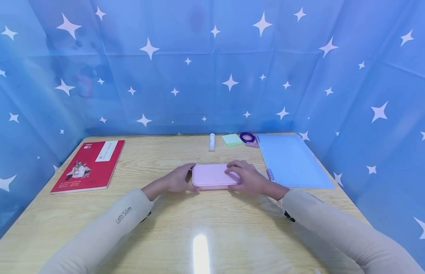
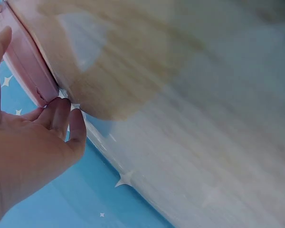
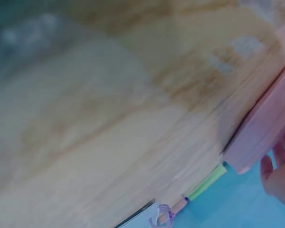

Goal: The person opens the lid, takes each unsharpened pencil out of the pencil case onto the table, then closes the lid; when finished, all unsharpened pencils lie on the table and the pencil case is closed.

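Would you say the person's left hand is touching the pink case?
Touching. In the head view the left hand wraps the left end of the pink case; the left wrist view shows its fingertips against the case's corner.

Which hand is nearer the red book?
Left. The left hand holds the pink case's end facing the red book; the right hand grips the far end.

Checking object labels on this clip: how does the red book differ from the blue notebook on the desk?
The red book lies at the left edge of the desk; the blue notebook lies at the right. The red book has a picture and a white label on its cover; the blue notebook is plain. The blue notebook has ring binding along its side; the red book shows none. Both lie flat, closed and untouched.
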A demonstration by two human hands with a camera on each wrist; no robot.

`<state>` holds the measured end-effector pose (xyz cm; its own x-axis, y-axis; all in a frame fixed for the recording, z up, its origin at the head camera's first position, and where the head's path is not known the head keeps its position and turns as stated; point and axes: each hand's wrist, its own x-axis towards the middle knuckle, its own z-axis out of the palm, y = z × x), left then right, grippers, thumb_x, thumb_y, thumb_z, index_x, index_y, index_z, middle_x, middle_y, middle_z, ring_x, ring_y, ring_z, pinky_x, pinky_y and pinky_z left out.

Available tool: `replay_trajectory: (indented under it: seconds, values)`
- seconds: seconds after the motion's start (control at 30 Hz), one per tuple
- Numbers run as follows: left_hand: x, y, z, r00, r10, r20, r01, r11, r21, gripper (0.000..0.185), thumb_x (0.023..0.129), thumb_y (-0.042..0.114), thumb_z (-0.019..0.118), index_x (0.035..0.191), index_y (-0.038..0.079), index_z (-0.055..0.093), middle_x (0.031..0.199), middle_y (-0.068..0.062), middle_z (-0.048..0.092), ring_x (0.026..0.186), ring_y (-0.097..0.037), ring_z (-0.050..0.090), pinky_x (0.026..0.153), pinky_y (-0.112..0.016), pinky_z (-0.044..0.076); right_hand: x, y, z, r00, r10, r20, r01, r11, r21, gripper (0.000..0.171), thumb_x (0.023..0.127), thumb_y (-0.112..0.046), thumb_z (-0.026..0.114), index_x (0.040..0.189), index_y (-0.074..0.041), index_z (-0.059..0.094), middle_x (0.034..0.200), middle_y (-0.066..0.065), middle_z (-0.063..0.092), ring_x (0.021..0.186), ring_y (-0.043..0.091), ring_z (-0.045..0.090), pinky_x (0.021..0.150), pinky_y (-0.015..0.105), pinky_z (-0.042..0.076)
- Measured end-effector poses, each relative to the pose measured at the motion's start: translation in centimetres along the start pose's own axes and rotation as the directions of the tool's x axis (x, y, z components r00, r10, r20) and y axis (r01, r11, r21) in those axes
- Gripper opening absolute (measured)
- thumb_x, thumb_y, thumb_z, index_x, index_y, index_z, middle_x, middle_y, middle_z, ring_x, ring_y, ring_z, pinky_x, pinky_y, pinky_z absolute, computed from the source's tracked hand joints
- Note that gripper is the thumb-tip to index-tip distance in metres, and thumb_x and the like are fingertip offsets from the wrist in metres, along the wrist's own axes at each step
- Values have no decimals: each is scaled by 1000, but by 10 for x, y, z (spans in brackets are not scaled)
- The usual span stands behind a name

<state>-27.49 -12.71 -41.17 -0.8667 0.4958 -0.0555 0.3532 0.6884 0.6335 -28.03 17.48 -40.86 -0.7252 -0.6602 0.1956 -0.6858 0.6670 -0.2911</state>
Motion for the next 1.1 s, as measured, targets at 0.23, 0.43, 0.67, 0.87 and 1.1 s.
replay_trajectory:
  seconds: [0.23,0.43,0.67,0.87,1.1]
  values:
    - [1,-5,2,1000,-15,2,15,1000,16,99,81,38,83,152,-2,28,150,-19,42,140,-32,37,115,-43,28,3,6,3,1000,28,1,-28,999,-21,63,78,-40,82,130,-11,61,141,9,50,128,32,44,100,55,36]
    - [0,-3,0,1000,-30,7,29,998,54,97,83,42,79,153,0,27,151,-17,41,140,-34,34,115,-48,27,3,12,5,999,16,-29,-16,1000,-8,63,77,-39,81,130,-12,62,143,13,49,127,34,43,97,54,37]
    - [0,-3,-2,998,-55,23,53,996,73,98,85,45,77,155,3,24,154,-16,37,141,-34,31,115,-48,26,5,17,6,999,50,-14,-50,999,-1,67,77,-45,80,134,-16,58,147,11,46,135,34,39,104,59,32]
    - [2,-6,-1,998,-56,9,55,996,66,99,83,48,78,154,3,25,152,-17,40,138,-34,34,114,-48,29,9,19,6,998,68,-10,-68,998,-1,75,76,-47,80,138,-13,54,146,9,46,135,32,39,104,58,31]
    - [3,-4,3,999,-48,-14,48,998,37,101,79,44,83,152,2,28,150,-17,42,138,-35,34,115,-47,27,10,20,7,997,72,-10,-72,997,22,79,72,-44,82,137,-9,54,142,9,48,132,33,42,99,55,32]
